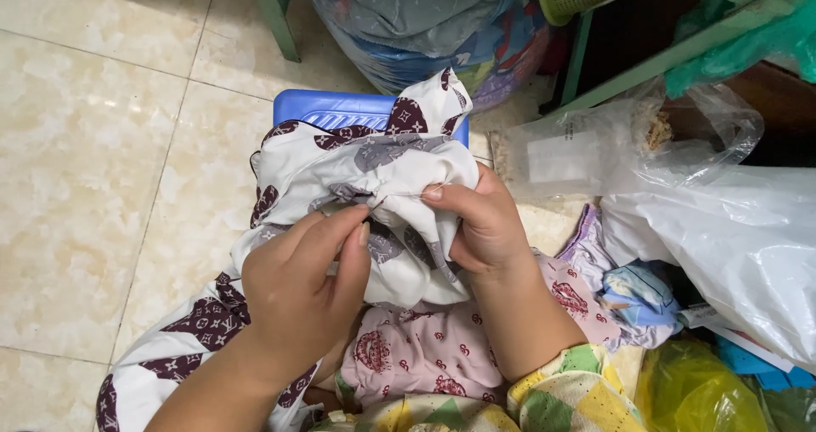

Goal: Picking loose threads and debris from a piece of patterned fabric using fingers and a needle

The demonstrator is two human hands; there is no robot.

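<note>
A white cloth with dark maroon patches [374, 164] is bunched up between both of my hands. My left hand [302, 287] pinches a fold of it with thumb and fingertips. My right hand [480, 224] grips the same cloth from the right, thumb pressed on a crease at the top. The cloth trails down past my left forearm to the bottom left. Under my hands lies a pink cloth with red prints [425, 347].
A blue plastic stool [327, 107] stands behind the cloth on the pale tiled floor [93, 160]. Clear and white plastic bags [722, 219] pile up at right, with a yellow bag [697, 389] below. Green furniture legs [276, 11] and a stuffed bag [425, 24] stand at the back.
</note>
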